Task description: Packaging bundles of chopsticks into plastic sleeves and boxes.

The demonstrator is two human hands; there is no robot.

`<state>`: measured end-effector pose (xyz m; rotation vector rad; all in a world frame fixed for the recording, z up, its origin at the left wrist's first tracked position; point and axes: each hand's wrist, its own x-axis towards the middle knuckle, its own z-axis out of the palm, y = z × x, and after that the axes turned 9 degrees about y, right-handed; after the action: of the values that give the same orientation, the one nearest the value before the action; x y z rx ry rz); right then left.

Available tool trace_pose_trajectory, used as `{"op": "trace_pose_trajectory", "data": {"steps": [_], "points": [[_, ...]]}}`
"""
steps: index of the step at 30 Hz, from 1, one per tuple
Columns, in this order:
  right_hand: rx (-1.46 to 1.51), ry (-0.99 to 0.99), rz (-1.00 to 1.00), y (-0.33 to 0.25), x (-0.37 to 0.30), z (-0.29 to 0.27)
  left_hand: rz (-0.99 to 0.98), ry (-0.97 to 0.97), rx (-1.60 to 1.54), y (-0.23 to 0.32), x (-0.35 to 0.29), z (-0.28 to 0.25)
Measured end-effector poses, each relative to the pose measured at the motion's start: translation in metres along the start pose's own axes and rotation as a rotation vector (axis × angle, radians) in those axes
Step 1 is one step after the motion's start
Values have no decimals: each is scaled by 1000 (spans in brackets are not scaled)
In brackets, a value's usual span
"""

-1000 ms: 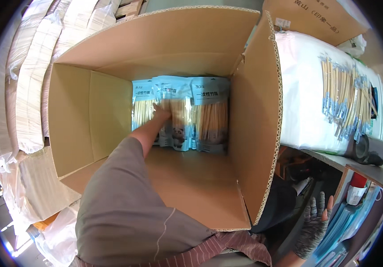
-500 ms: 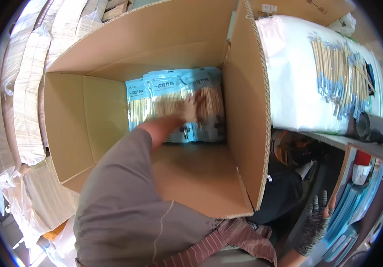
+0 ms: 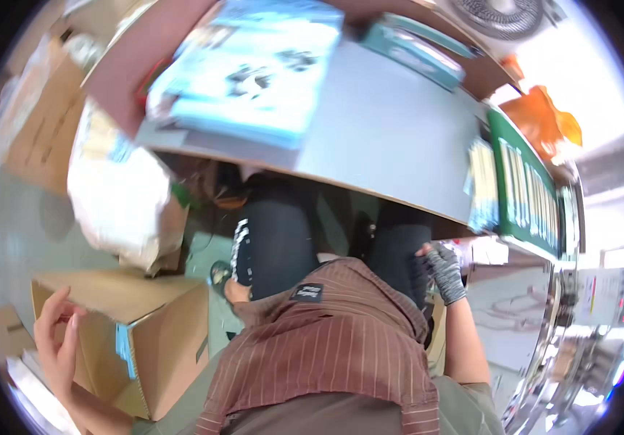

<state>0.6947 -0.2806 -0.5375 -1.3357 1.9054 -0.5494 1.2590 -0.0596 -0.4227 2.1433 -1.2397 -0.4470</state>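
Note:
My bare left hand [image 3: 56, 337] is raised at the lower left, its fingers loosely bent and apart, holding nothing. Beside it stands an open cardboard box [image 3: 174, 355] on the floor, with light blue packages [image 3: 125, 349] partly showing inside. My right hand [image 3: 444, 272], in a grey fingerless glove, hangs by my thigh near the table's front edge; its fingers are curled in and I see nothing in them. In front of me, a pile of flat light blue plastic packages [image 3: 254, 80] lies on the grey table [image 3: 391, 138], blurred by motion.
A teal box [image 3: 413, 54] sits at the table's back. To the right, a green crate [image 3: 504, 174] holds a row of upright packages, with another bundle [image 3: 482, 181] beside it. A large white bag [image 3: 120, 196] stands left of the table. An orange bag [image 3: 536, 119] and a fan [image 3: 500, 14] are farther back.
My view has swung from the large box to the table. My left hand has come out from over the chopstick packages in that box; my right hand's spread fingers have curled in.

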Motion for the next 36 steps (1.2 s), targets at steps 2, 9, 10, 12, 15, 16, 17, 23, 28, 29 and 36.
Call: {"op": "trace_pose_trajectory", "data": {"steps": [2, 9, 10, 12, 15, 16, 17, 23, 28, 29, 36], "points": [[-220, 615, -211, 73, 20, -52, 176, -60, -185, 99, 15, 44], [-534, 1055, -437, 137, 102, -97, 643, -569, -464, 302, 90, 351], [-266, 1003, -399, 126, 106, -98, 721, -557, -476, 334, 98, 408], [-257, 877, -252, 94, 100, -99, 651, -495, -362, 411, 98, 489], [-501, 869, -273, 67, 76, -91, 706, -294, -181, 470, 90, 566], [-529, 890, -308, 77, 73, -87, 622, -255, -236, 483, 79, 580], [-554, 900, -347, 86, 72, -82, 528, -214, -283, 489, 72, 592], [-21, 461, -279, 54, 121, -98, 520, -118, -641, 482, 77, 610], [-134, 416, -629, 16, 154, -69, 554, -207, -522, 461, 109, 578], [-183, 478, -711, 15, 156, -65, 561, -264, -488, 454, 119, 571], [-23, -100, -912, -9, 111, -171, 515, -50, -228, 403, 164, 531]]}}
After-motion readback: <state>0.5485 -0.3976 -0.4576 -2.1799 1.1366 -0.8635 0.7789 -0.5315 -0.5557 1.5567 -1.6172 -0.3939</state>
